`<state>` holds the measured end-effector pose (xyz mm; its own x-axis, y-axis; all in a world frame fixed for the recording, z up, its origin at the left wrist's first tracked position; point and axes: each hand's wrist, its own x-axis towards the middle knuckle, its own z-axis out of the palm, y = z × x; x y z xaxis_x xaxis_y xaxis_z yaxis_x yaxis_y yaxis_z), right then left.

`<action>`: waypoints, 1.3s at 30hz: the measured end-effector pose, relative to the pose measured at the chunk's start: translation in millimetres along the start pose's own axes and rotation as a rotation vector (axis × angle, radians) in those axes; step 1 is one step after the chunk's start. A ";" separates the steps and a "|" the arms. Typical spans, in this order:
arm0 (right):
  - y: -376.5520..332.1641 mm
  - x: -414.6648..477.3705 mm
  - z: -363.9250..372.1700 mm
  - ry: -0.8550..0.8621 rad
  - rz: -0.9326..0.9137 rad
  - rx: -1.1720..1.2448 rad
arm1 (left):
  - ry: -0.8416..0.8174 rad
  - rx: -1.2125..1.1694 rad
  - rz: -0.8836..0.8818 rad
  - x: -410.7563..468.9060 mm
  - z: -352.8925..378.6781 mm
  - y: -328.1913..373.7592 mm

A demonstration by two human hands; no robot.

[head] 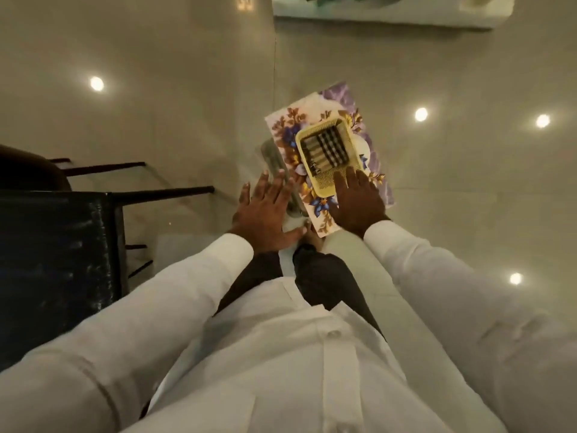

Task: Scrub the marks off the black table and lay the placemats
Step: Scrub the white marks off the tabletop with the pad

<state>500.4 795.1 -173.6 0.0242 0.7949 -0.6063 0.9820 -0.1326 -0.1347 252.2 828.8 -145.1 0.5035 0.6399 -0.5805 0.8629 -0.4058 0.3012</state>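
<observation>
A floral placemat (312,126) with purple and gold flowers lies on the glossy floor ahead of me. On it sits a yellow mesh tray (342,137) holding a checked cloth (326,146). My right hand (359,201) is spread flat, its fingers reaching over the tray's near edge. My left hand (265,207) hovers with straight fingers over a pale clear object (274,157) beside the mat's left edge. The black table (56,245) stands at the left, its top streaked with pale marks.
A dark chair back (28,170) and thin black rails (156,192) lie beyond the table. A white ledge (390,14) runs along the far top. The shiny floor (156,89) reflects ceiling lights. My white sleeves and dark trousers fill the foreground.
</observation>
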 end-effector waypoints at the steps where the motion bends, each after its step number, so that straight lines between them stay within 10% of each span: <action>1: 2.1 18.7 5.8 -0.010 0.005 -0.011 | -0.029 0.007 0.003 14.8 0.6 -9.4; 20: 30.0 170.4 79.2 0.516 -0.155 -0.166 | -0.085 0.296 0.362 212.1 55.3 -34.4; 30: 21.1 125.3 47.3 0.395 -0.198 0.026 | -0.048 0.243 0.302 167.2 25.3 -27.8; 39: -52.2 -1.8 -40.4 0.329 -0.590 0.059 | 0.143 0.140 0.049 -3.3 2.1 -18.9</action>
<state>456.7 824.5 -133.8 -0.4478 0.8816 -0.1493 0.8365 0.3541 -0.4181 234.2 833.0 -150.4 0.5540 0.6995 -0.4514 0.8281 -0.5187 0.2125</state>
